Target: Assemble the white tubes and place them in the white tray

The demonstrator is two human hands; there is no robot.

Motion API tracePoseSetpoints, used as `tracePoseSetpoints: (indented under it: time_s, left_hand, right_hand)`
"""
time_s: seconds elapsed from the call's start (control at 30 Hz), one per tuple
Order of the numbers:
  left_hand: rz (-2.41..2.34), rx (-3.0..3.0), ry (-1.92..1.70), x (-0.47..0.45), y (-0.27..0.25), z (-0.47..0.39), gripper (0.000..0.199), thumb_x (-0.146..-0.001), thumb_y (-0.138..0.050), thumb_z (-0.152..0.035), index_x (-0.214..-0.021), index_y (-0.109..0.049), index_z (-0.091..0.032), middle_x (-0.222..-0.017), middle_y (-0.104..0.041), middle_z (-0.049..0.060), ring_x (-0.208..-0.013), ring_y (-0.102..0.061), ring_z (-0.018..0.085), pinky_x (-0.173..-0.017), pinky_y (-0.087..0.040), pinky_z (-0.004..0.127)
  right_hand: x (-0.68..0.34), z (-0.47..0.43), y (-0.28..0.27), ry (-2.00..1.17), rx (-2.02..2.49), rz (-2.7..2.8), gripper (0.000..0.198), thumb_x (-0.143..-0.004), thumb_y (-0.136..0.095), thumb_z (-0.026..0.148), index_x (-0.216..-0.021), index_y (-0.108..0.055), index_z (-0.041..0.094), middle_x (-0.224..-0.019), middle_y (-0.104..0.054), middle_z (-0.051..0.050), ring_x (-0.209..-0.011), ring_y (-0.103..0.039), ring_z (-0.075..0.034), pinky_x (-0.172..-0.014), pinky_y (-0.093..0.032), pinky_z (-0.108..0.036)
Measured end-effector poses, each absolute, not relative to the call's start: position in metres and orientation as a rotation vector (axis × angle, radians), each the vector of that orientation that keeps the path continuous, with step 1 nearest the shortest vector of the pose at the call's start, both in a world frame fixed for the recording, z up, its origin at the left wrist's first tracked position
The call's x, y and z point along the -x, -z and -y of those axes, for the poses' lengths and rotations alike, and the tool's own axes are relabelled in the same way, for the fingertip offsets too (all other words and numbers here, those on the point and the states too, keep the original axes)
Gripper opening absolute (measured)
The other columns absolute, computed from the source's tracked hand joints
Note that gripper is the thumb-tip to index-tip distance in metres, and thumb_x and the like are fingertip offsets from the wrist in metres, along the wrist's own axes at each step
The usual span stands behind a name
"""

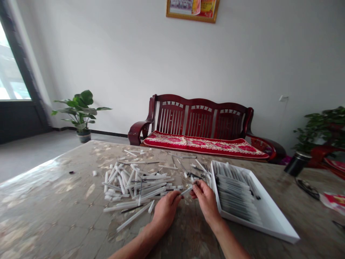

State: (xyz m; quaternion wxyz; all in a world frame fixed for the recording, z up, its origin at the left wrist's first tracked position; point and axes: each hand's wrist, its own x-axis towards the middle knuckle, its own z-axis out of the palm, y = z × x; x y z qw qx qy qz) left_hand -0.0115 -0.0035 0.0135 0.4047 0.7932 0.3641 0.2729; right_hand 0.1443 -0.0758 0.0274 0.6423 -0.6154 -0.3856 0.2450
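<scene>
At the bottom edge both forearms are cut off. The left hand [167,208], seen from the back, pinches the near end of a slim pale tube [186,191] with its fingers mostly hidden. The right hand [207,199] has thumb and fingers closed on the other end, where something dark shows; whether that is a cap or part of the tube is hard to tell. The tube is held between the hands, above the patterned worktop [81,226].

Just beyond and to the left lies a loose heap of white tubes [129,181], so tangled that many are partly buried. Small black pieces [198,176] lie behind the right hand, too small to make out. To the right, a white box [272,212] holds rows of similar tubes [237,194], the lower ones covered by those on top. A red and white packet [332,199] is cut off at the right edge, near a black cylinder [298,163].

Farther off stands a wooden bench [185,115], its lower part hidden by the worktop. A framed picture [192,10] on the wall is cropped at the top.
</scene>
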Motion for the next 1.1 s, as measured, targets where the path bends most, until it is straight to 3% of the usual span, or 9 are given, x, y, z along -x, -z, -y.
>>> tracePoseSetpoints:
  time_s: [0.37, 0.7, 0.8, 0.93, 1.1]
  left_hand:
    - [-0.982, -2.300, -0.645, 0.014, -0.009, 0.006, 0.025, -0.093, -0.049, -0.026, -0.092, -0.074, -0.026, -0.092, -0.072, 0.005, -0.088, -0.066, 0.021, -0.074, -0.042, 0.025]
    - [-0.806, -2.817, -0.896, 0.019, -0.007, -0.001, 0.019, -0.092, -0.055, -0.017, -0.098, -0.071, -0.026, -0.082, -0.068, 0.004, -0.080, -0.063, 0.022, -0.070, -0.044, 0.029]
    - [-0.793, -2.855, -1.005, 0.020, -0.006, -0.006, 0.017, -0.093, -0.055, -0.019, -0.099, -0.070, -0.026, -0.080, -0.068, 0.002, -0.076, -0.063, 0.021, -0.068, -0.045, 0.029]
    - [-0.755, -2.831, -1.158, 0.021, -0.004, -0.009, 0.016, -0.095, -0.054, -0.022, -0.100, -0.068, -0.025, -0.081, -0.069, 0.001, -0.075, -0.064, 0.021, -0.068, -0.048, 0.030]
    - [-0.622, -2.756, -1.210, 0.020, -0.004, -0.009, 0.015, -0.095, -0.053, -0.024, -0.098, -0.068, -0.026, -0.079, -0.070, 0.000, -0.073, -0.065, 0.020, -0.068, -0.050, 0.029]
  right_hand:
    - [-0.143, 0.075, -0.019, -0.730, 1.462, 0.719, 0.035, -0.063, -0.072, 0.053, -0.070, -0.061, 0.021, -0.061, -0.066, -0.001, -0.056, -0.065, -0.022, -0.047, -0.052, -0.031]
    - [-0.148, 0.080, -0.018, -0.900, 1.450, 0.663, 0.030, -0.068, -0.069, 0.046, -0.076, -0.064, 0.018, -0.066, -0.072, -0.005, -0.056, -0.067, -0.020, -0.046, -0.051, -0.027]
    - [-0.150, 0.082, -0.027, -0.716, 1.568, 0.911, 0.025, -0.078, -0.062, 0.041, -0.086, -0.067, 0.019, -0.075, -0.073, -0.005, -0.064, -0.068, -0.021, -0.054, -0.053, -0.030]
    - [-0.147, 0.090, -0.051, -0.167, 1.690, 1.466, 0.022, -0.088, -0.055, 0.022, -0.100, -0.073, 0.024, -0.102, -0.073, -0.006, -0.098, -0.065, -0.021, -0.087, -0.049, -0.032]
    - [-0.142, 0.100, -0.077, -0.013, 1.970, 1.857, 0.017, -0.089, -0.061, 0.020, -0.094, -0.076, 0.026, -0.093, -0.073, -0.004, -0.098, -0.062, -0.022, -0.086, -0.044, -0.029]
